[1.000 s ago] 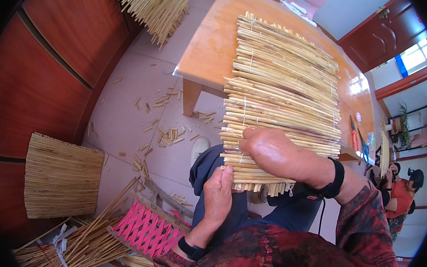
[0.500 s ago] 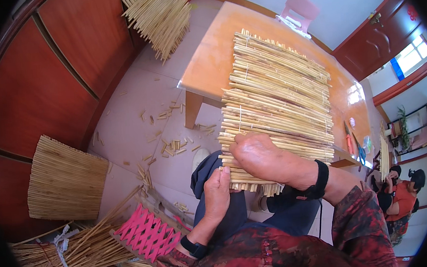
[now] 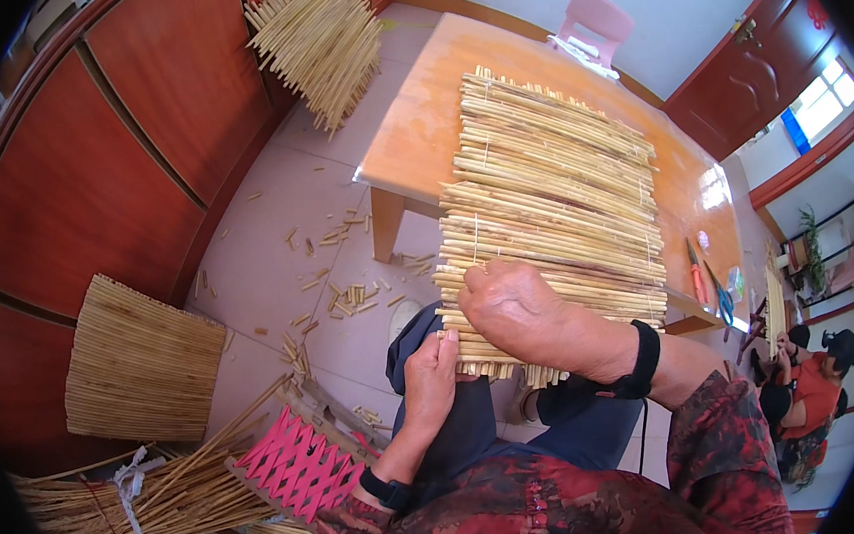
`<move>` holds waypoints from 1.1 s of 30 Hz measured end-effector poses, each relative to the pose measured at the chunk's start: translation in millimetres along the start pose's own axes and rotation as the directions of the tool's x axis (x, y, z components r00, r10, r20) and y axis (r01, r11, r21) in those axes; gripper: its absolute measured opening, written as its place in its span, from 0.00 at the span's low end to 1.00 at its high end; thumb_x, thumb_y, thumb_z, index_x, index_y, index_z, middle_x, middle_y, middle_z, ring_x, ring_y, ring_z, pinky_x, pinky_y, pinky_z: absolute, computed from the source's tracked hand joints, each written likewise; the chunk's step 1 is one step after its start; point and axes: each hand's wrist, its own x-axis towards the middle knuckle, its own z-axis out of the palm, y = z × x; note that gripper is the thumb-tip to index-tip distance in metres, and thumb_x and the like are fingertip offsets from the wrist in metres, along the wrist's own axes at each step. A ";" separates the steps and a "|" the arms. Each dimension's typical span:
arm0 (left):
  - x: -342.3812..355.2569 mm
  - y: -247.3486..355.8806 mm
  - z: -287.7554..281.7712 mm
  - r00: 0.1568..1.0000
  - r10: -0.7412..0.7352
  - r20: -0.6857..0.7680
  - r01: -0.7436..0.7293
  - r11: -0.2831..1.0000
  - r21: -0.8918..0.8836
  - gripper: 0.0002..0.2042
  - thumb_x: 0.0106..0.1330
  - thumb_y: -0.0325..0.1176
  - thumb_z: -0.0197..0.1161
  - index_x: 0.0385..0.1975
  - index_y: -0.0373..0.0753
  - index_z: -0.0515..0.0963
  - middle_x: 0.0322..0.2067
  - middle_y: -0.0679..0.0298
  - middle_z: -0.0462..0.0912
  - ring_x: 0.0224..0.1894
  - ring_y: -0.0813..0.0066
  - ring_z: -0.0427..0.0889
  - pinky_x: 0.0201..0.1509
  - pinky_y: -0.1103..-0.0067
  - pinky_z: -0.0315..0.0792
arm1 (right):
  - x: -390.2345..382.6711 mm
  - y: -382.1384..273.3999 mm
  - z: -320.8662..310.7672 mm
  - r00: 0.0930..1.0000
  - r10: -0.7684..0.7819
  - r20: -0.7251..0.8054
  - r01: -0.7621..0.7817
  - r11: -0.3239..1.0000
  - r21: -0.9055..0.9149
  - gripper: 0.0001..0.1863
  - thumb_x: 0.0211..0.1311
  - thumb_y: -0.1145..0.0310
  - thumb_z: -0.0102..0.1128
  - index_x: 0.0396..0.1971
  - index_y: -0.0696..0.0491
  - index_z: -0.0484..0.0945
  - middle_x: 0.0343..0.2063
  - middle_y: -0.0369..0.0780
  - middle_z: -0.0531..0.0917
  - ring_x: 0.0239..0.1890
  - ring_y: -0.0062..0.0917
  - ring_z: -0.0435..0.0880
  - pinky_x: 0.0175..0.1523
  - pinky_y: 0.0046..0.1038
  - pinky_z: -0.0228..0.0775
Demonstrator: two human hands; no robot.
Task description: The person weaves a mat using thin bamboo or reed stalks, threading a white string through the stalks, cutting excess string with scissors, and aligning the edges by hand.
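Observation:
A mat of straw-coloured reed stalks (image 3: 557,191), tied in rows with thin white thread, lies over the table (image 3: 405,118) and hangs past its near edge above my lap. My left hand (image 3: 430,382) grips the mat's near left corner, thumb on top and fingers beneath. Over the mat's left part, my right hand (image 3: 510,301) is bent with its fingers curled down at the stalks beside a white thread line. Its fingertips are mostly hidden behind the back of the hand, so what they pinch does not show.
Red-handled pliers (image 3: 696,271) and blue-handled scissors (image 3: 720,294) lie at the table's right edge. Cut stalk bits (image 3: 354,295) litter the floor. A finished mat (image 3: 143,360) leans on the red cabinet (image 3: 71,205), near a tied reed bundle (image 3: 125,507) and a pink-strapped seat (image 3: 297,463). Another person (image 3: 813,392) sits far right.
The view has shifted slightly. Both hands stay at nearly the same places on the mat; the right hand's wrist and knuckles have turned a little.

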 end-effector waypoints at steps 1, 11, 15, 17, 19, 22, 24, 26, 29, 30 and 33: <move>2.5 -4.4 -2.2 0.998 0.061 -0.004 -0.061 0.995 0.076 0.15 0.69 0.37 0.48 0.28 0.31 0.73 0.22 0.67 0.75 0.23 0.85 0.73 0.24 0.83 0.72 | 0.8 -0.7 0.8 1.000 -0.006 -0.022 0.006 1.000 -0.001 0.03 0.39 0.71 0.54 0.17 0.53 0.73 0.19 0.39 0.72 0.26 0.30 0.77 0.29 0.27 0.68; 12.0 -5.5 -10.3 0.998 0.022 -0.056 -0.014 0.988 0.152 0.15 0.68 0.38 0.50 0.29 0.31 0.74 0.22 0.69 0.75 0.23 0.87 0.68 0.27 0.84 0.67 | 26.1 10.5 -52.6 0.990 0.023 0.142 -0.052 0.979 0.198 0.03 0.41 0.73 0.54 0.19 0.54 0.71 0.20 0.41 0.72 0.26 0.34 0.75 0.28 0.31 0.68; 6.8 14.0 -7.7 1.000 -0.011 -0.029 0.011 1.000 0.000 0.15 0.68 0.38 0.50 0.28 0.31 0.75 0.22 0.67 0.76 0.23 0.86 0.69 0.28 0.83 0.67 | 33.8 36.5 -65.0 0.978 0.197 -0.065 -0.160 0.916 0.368 0.04 0.45 0.74 0.55 0.25 0.54 0.74 0.23 0.41 0.75 0.26 0.36 0.77 0.28 0.34 0.70; 10.5 9.8 -13.4 0.994 -0.110 0.010 0.110 0.994 -0.010 0.17 0.67 0.41 0.51 0.28 0.31 0.75 0.23 0.65 0.77 0.25 0.84 0.71 0.30 0.83 0.67 | 20.9 35.9 -56.9 0.974 0.226 -0.024 -0.192 0.878 0.438 0.03 0.48 0.72 0.56 0.24 0.54 0.74 0.22 0.41 0.75 0.25 0.36 0.77 0.28 0.34 0.70; 18.3 8.2 -19.8 0.999 -0.045 -0.027 0.048 0.995 0.088 0.18 0.67 0.43 0.51 0.28 0.31 0.75 0.23 0.64 0.77 0.26 0.84 0.71 0.31 0.83 0.67 | 0.0 31.2 -38.0 0.958 0.276 0.082 -0.276 0.799 0.534 0.07 0.54 0.66 0.56 0.23 0.53 0.74 0.20 0.42 0.75 0.25 0.37 0.77 0.27 0.35 0.69; 34.2 13.1 -23.6 0.999 -0.038 -0.024 0.042 0.987 0.154 0.20 0.65 0.47 0.53 0.29 0.30 0.75 0.24 0.65 0.76 0.28 0.84 0.71 0.33 0.84 0.66 | -27.1 28.1 -14.2 0.928 0.335 0.163 -0.365 0.729 0.580 0.07 0.55 0.65 0.56 0.24 0.52 0.75 0.20 0.41 0.76 0.26 0.36 0.78 0.28 0.35 0.69; 41.8 11.6 -22.7 0.996 -0.044 0.079 0.031 0.987 0.161 0.15 0.67 0.44 0.51 0.28 0.36 0.74 0.22 0.73 0.70 0.24 0.87 0.66 0.29 0.86 0.62 | -30.6 27.5 -7.3 0.915 0.343 0.214 -0.399 0.684 0.610 0.07 0.56 0.64 0.56 0.26 0.52 0.76 0.22 0.42 0.78 0.27 0.37 0.78 0.30 0.36 0.70; 41.6 17.1 -13.7 0.994 -0.091 0.054 0.088 0.995 0.051 0.14 0.67 0.42 0.51 0.28 0.36 0.73 0.22 0.73 0.71 0.24 0.87 0.66 0.29 0.86 0.62 | -30.5 25.7 2.8 0.900 0.384 0.208 -0.421 0.636 0.647 0.07 0.56 0.64 0.56 0.27 0.52 0.76 0.23 0.42 0.78 0.28 0.38 0.78 0.33 0.36 0.70; 41.6 15.6 -4.8 0.994 -0.111 -0.011 0.110 0.991 -0.073 0.14 0.67 0.39 0.52 0.26 0.34 0.73 0.21 0.71 0.72 0.25 0.87 0.66 0.29 0.85 0.63 | -30.4 25.2 11.4 0.885 0.388 0.258 -0.451 0.575 0.683 0.07 0.56 0.65 0.55 0.27 0.53 0.75 0.22 0.43 0.77 0.29 0.39 0.78 0.34 0.36 0.70; 41.8 12.8 -4.2 0.996 -0.079 -0.050 0.075 0.994 -0.080 0.15 0.67 0.38 0.52 0.25 0.32 0.73 0.21 0.69 0.72 0.25 0.87 0.66 0.29 0.85 0.64 | -30.9 24.4 14.6 0.883 0.388 0.265 -0.455 0.569 0.685 0.07 0.56 0.65 0.55 0.27 0.53 0.75 0.22 0.43 0.77 0.29 0.39 0.78 0.34 0.36 0.70; 42.4 5.2 -5.9 0.997 -0.013 -0.070 0.014 1.000 0.017 0.14 0.66 0.37 0.52 0.25 0.32 0.73 0.19 0.71 0.71 0.24 0.87 0.65 0.28 0.84 0.63 | -32.4 20.3 17.5 0.910 0.334 0.244 -0.409 0.641 0.650 0.07 0.55 0.67 0.54 0.25 0.55 0.73 0.23 0.43 0.77 0.29 0.39 0.78 0.32 0.37 0.71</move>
